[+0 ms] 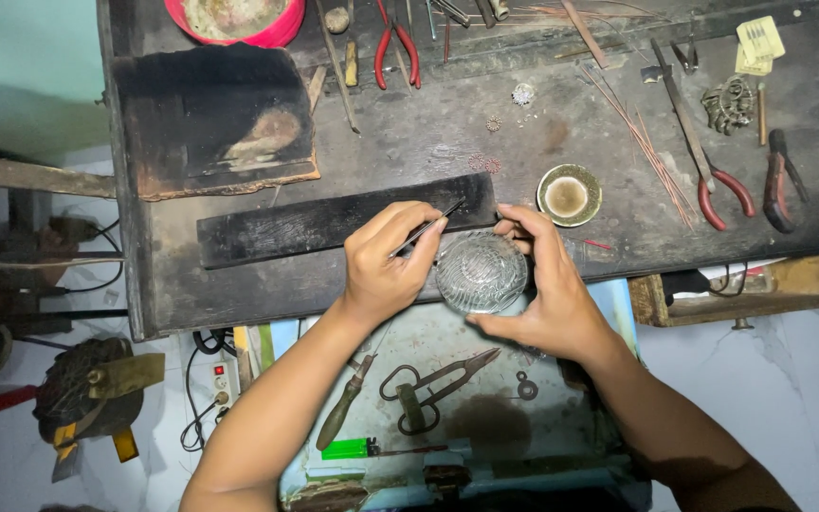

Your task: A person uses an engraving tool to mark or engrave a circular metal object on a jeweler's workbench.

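Right hand (pixel 547 294) cupping glass dish (pixel 482 272) (bench edge), left hand (pixel 386 261) pinching tweezers (pixel 426 228)

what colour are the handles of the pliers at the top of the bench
Red, on the steel-jawed pliers at the dark workbench's far edge; only the head view shows them.

A dark, scorched wooden worktop (pixel 409 142) fills the upper frame; pale marbled floor (pixel 789 379) lower right, greenish wall (pixel 21 66) upper left.

Left hand (pixel 386 261): holds thin tweezers (pixel 426 228), just left of the glass bowl (pixel 482 272).
Right hand (pixel 542 289): wraps around the glass bowl's right side.
Black board (pixel 319 226): behind the bowl.
Small round dish (pixel 569 195): up and right of the bowl.
Shears (pixel 433 384): below the bowl.
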